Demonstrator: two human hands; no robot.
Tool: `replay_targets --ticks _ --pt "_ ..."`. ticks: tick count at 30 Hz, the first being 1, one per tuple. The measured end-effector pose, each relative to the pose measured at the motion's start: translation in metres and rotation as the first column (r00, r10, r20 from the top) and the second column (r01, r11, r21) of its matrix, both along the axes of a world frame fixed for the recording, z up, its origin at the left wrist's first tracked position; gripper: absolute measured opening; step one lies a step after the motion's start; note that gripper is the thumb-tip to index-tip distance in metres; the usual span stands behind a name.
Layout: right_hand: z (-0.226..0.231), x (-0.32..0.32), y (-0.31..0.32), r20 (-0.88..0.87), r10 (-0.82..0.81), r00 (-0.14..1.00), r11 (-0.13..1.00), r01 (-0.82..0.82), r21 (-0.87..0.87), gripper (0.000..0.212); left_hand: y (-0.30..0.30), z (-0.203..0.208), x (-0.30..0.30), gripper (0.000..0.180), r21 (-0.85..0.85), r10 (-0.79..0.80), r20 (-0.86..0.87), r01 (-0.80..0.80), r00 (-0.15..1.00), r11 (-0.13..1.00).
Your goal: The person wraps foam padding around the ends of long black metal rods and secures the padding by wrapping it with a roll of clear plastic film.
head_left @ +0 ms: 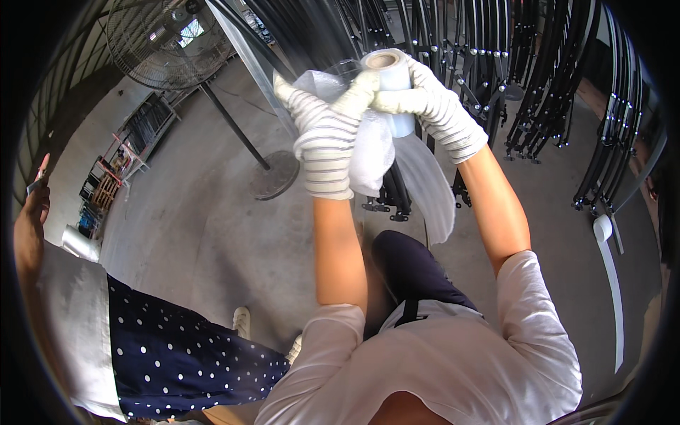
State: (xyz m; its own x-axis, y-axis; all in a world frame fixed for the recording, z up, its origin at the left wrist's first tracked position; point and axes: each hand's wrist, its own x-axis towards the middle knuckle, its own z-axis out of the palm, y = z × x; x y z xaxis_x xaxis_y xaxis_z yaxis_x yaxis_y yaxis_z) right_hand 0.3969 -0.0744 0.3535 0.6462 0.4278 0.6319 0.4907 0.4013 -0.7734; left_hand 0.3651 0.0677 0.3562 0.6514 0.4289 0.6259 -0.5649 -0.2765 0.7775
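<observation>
Both my hands wear white gloves with dark stripes and are raised ahead of me. My right hand [428,103] grips a roll of clear plastic film [398,126] with a cardboard core, its thumb across the front. Close beside it, my left hand [327,134] is closed around crumpled translucent wrap [373,152], thumb pointing toward the roll; some of its fingers are hidden. The wrap lies against a bunch of black metal bars [312,35], blurred near my hands. Below the roll hangs a wide whitish strip [428,191].
More black jointed bars [545,85] hang in rows ahead and to the right. A pedestal fan [166,42] stands at far left on a round base [275,176]. A person in a dotted skirt [184,347] is near my left. A white tape roll [602,228] trails at right.
</observation>
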Motion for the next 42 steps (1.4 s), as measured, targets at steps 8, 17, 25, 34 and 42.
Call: replay_targets --ticks 8,17,25,34,42 --pt "0.008 0.021 -0.038 -0.143 0.205 0.968 0.973 -0.185 0.141 0.043 -0.035 0.000 0.009 0.114 0.240 0.102 0.280 -0.173 0.955 0.955" --pt "-0.018 0.041 -0.050 -0.439 0.424 0.792 0.857 -0.194 0.477 0.031 -0.051 0.008 0.008 0.116 0.231 0.146 0.109 -0.168 0.983 0.958" --pt "-0.033 0.012 -0.020 -0.233 -0.048 0.971 0.982 0.089 0.166 0.059 -0.035 -0.006 0.022 0.115 0.256 0.191 0.206 -0.241 0.960 0.936" --pt "-0.041 0.009 -0.027 -0.496 0.658 0.566 0.653 -0.101 0.751 0.038 -0.048 -0.003 0.017 0.111 0.238 0.354 0.091 -0.365 0.931 0.900" --pt "-0.023 0.007 -0.042 -0.387 0.297 0.873 0.897 -0.116 0.426 0.040 -0.052 0.001 0.011 0.108 0.135 0.408 0.047 -0.410 0.912 0.902"
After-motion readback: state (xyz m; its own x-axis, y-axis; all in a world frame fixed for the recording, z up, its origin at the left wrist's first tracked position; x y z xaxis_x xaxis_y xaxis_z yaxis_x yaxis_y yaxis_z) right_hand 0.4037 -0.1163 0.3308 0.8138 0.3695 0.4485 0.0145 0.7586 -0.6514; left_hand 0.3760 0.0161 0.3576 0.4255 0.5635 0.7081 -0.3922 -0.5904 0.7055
